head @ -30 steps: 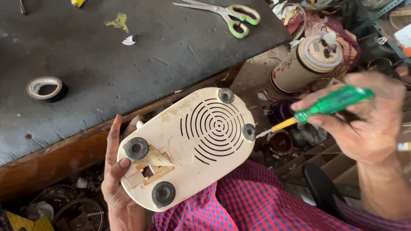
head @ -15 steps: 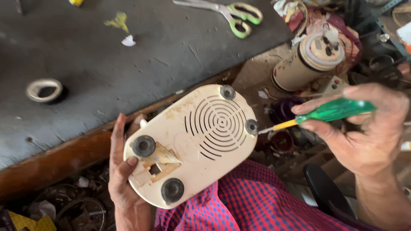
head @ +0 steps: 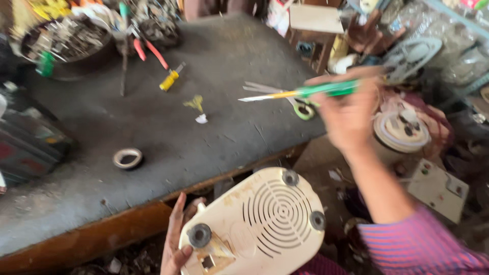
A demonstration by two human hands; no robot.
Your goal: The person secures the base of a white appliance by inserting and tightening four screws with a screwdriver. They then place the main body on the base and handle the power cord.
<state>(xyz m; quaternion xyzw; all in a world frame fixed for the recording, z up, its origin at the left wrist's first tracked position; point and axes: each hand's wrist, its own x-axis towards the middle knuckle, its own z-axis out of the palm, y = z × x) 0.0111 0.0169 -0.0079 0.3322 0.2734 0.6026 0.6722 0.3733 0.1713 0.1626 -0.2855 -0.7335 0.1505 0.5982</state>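
Observation:
A cream plastic appliance base [head: 265, 224] lies underside up on my lap, with a round vent grille and dark rubber feet. My left hand [head: 175, 244] grips its left edge from below. My right hand [head: 349, 112] is raised over the table's near right corner and holds a green-handled screwdriver [head: 305, 92], its tip pointing left over the tabletop. The hand and tool are blurred by motion. Scissors [head: 300, 104] with green handles lie on the table just under the screwdriver.
The grey worktable [head: 153, 127] carries a roll of tape [head: 128, 158], a yellow-handled tool [head: 169, 80], red-handled pliers [head: 150, 52] and a bowl of metal parts [head: 66, 40]. To the right sit a round motor part [head: 405, 130] and a white switch plate [head: 437, 189] among clutter.
My right hand has lifted the screwdriver away from the base's foot and swung it up and left over the table. The view has tilted upward, showing more of the table.

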